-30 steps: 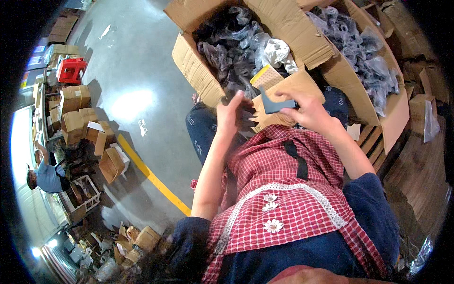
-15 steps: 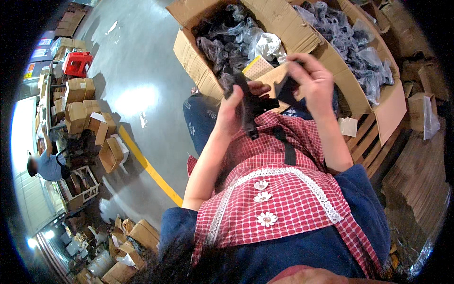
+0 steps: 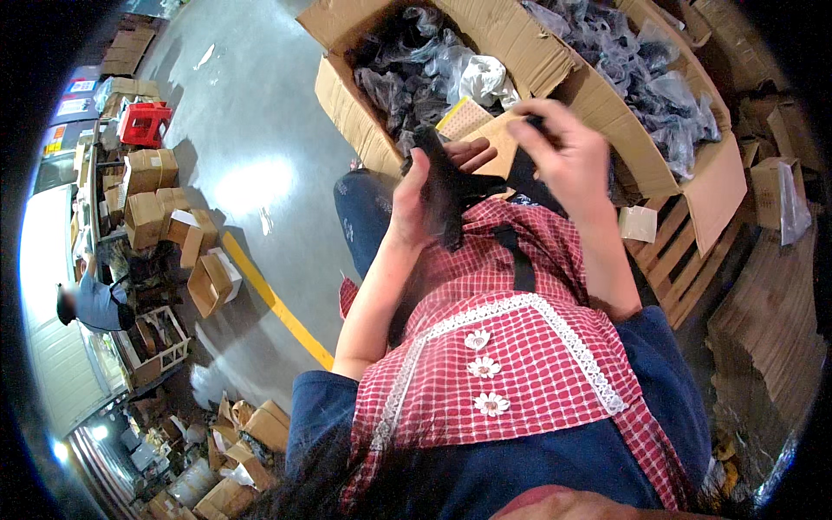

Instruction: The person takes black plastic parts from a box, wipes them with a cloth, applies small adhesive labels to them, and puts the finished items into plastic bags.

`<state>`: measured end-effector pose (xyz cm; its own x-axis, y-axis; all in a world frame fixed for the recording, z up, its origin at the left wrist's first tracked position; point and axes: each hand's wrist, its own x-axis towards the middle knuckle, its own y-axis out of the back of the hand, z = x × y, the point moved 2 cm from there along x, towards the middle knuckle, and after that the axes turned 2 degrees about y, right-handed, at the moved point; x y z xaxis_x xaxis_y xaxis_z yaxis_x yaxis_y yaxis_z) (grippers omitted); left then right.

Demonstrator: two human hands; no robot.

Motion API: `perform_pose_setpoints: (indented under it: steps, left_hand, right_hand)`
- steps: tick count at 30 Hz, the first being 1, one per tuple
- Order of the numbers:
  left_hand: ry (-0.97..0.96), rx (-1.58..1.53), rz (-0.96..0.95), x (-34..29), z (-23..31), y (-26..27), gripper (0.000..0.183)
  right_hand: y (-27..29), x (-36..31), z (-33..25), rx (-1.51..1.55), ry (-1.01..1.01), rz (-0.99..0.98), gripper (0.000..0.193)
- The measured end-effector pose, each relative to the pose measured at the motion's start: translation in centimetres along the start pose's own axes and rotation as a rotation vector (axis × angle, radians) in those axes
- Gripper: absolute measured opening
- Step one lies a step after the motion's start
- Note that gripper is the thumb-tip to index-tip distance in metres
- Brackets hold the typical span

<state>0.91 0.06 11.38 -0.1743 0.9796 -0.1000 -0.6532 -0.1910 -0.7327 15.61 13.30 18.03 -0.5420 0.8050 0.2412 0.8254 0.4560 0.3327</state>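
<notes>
In front of my lap, my left hand (image 3: 418, 192) holds a black item (image 3: 448, 186) with a long narrow body; its exact kind does not show. The thumb lies at its near side, and the other fingers stretch out beyond it. My right hand (image 3: 568, 156), a little blurred, is raised to the right with bent fingers pinched on the end of a black strap (image 3: 523, 172). That strap runs down toward the black item, though I cannot tell whether they are joined. Just beyond both hands, a brown cardboard piece (image 3: 496, 139) and a yellow-edged dotted sheet (image 3: 464, 119) lean at the box.
An open carton (image 3: 338, 100) of dark plastic-wrapped things and a white crumpled bag (image 3: 487, 80) stands ahead. Another open carton (image 3: 715, 204) rests on a wooden pallet (image 3: 666, 251) at right. Flattened cardboard (image 3: 763, 321) is stacked nearby. A person (image 3: 102, 303) works far left, near a red stool (image 3: 144, 124).
My right hand has shifted slightly left and its fingers have curled further in. The black item in my left hand has turned a little and shows more broadly.
</notes>
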Motion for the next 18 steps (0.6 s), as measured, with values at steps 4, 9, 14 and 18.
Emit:
perform_pose_setpoints:
  steps: [4, 9, 14, 18]
  left_hand:
    - [0.065, -0.002, 0.033, -0.9, 1.3, -1.2, 0.100]
    - [0.255, 0.139, 0.079, -2.4, -0.7, 3.8, 0.056]
    - [0.337, 0.019, 0.284, -1.8, -1.6, 4.1, 0.043]
    - [0.254, -0.038, 0.402, -1.8, -2.4, 6.7, 0.042]
  right_hand:
    - [-4.6, 0.3, 6.8, 0.319, -0.088, -0.241, 0.019]
    - [-6.4, 0.6, 6.7, 0.685, -0.308, -0.493, 0.022]
    - [-9.9, 4.1, 13.1, 0.206, -0.390, -0.649, 0.032]
    - [-10.5, 11.0, 21.6, -0.594, 0.055, -0.423, 0.055]
